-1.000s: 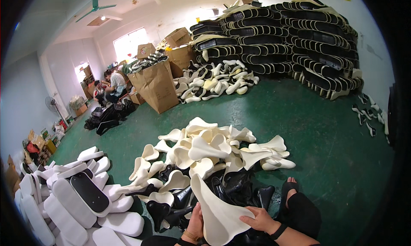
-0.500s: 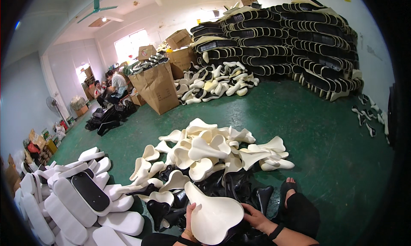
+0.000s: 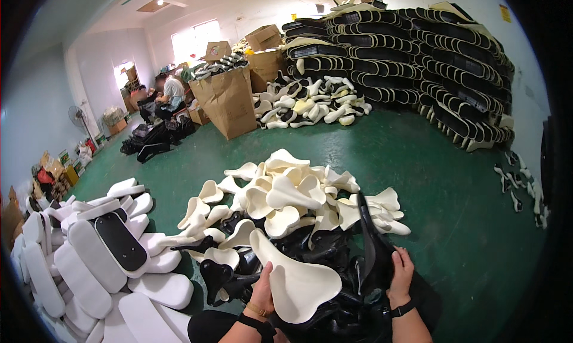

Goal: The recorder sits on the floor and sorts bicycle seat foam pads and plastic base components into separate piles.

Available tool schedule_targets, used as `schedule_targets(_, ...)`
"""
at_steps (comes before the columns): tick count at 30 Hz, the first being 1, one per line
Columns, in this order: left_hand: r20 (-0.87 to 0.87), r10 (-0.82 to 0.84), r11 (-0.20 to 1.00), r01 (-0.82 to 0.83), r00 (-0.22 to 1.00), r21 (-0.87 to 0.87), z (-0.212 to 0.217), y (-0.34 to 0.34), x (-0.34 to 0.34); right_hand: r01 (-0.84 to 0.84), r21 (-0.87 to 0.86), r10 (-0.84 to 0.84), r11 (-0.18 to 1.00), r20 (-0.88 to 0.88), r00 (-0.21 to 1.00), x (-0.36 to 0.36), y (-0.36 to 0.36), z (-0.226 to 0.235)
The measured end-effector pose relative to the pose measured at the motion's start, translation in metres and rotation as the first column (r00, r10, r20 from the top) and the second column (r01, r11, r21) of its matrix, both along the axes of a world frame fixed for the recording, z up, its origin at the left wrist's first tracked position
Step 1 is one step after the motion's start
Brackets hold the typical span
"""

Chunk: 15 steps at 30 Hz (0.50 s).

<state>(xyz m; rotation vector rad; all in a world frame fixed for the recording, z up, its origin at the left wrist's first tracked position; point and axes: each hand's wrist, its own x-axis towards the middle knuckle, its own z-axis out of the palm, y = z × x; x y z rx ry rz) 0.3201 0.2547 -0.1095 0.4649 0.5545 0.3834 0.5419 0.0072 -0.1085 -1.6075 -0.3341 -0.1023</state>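
My left hand [image 3: 262, 292] grips the side of a cream bicycle saddle pad [image 3: 304, 283], its narrow nose pointing up and to the left. To its right, my right hand [image 3: 401, 274] has hold of a glossy black bicycle saddle cover [image 3: 373, 247], tilted on edge with its thin tip upward. Below and between the hands lies a heap of black saddle covers [image 3: 298, 247]. Just beyond rises a pile of cream saddle pads [image 3: 286, 191]. The right hand's thumb is partly hidden by the cover.
White oblong pads [image 3: 77, 277] are heaped at my left, with a black plate [image 3: 122, 241] on one. Farther off stand a tall cardboard box [image 3: 227, 101], more pads [image 3: 316, 107], and stacked black-and-cream shells [image 3: 406, 56]. Two people [image 3: 170, 95] sit at the far left.
My right hand has left the cream pad's edge, moved right and taken hold of a black saddle cover, now raised. The left hand still holds the pad. The view has shifted slightly.
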Motion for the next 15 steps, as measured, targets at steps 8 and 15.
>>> schedule_targets(8, -0.188, -0.104, 0.956, 0.151, 0.977, 0.251, 0.014, -0.024, 0.017, -0.382, -0.098, 0.389, 0.919, 0.059, 0.919, -0.066, 0.029, 0.057)
schedule_targets(15, -0.203, -0.091, 0.971, 0.132, 0.975, 0.201, 0.003, -0.034, 0.024, -0.412, -0.252, 0.470, 0.875, 0.246, 0.848, -0.069, 0.037, 0.026)
